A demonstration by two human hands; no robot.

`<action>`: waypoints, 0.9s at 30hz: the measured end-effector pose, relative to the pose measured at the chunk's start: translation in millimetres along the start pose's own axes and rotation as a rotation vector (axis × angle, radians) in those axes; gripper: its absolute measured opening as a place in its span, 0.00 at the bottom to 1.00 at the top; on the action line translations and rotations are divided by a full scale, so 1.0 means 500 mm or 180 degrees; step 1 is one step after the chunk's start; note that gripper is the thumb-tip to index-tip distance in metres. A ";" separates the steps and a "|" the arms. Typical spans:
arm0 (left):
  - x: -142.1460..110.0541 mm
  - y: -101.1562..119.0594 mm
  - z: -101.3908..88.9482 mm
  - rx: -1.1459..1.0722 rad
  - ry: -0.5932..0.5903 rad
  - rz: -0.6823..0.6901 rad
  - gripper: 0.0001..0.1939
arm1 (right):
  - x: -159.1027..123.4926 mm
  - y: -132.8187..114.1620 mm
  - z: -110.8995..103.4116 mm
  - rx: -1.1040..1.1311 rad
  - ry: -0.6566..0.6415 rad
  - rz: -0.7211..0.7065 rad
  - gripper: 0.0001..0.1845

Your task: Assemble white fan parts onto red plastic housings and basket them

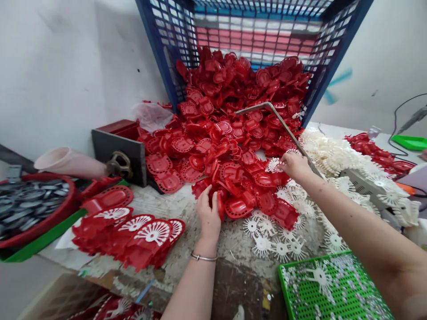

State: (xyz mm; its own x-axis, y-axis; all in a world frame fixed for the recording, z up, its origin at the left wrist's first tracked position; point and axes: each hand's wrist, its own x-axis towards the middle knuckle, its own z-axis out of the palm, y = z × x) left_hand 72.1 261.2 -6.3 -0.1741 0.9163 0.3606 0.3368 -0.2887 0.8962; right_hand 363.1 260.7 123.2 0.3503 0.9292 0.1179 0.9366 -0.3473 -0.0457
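Note:
My left hand [208, 211], a bangle on its wrist, is at the near edge of the red heap, its fingers closed round the edge of a red plastic part [220, 207]. My right hand [296, 165] reaches further out and pinches a white spoked plastic piece [274, 165] by the metal bar. Loose red parts with rounded, perforated ends [238, 206] lie between the hands. Below my right forearm, several white spoked pieces [262, 245] are scattered on the worktable [230, 242]. At left, stacked red parts carry white spoked pieces [155, 233] on their ends.
A tipped blue crate [336, 58] spills red parts at the back. A bent metal bar [287, 129] crosses the heap. A green tray [283, 284] with small metal bits stands front right. At left are a red basin [63, 213] of grey parts and a dark metal block [128, 155].

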 end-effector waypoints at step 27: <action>-0.296 0.212 -0.060 -0.0593 -0.1635 0.2360 0.17 | -0.558 -0.072 0.021 0.4788 -0.0954 0.0510 0.35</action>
State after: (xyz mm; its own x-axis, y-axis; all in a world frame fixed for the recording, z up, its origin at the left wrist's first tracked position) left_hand 105.7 86.7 43.4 0.4741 0.4768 0.7402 0.0358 -0.8504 0.5249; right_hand 231.8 15.4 81.4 0.2580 0.9503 -0.1743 -0.0412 -0.1695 -0.9847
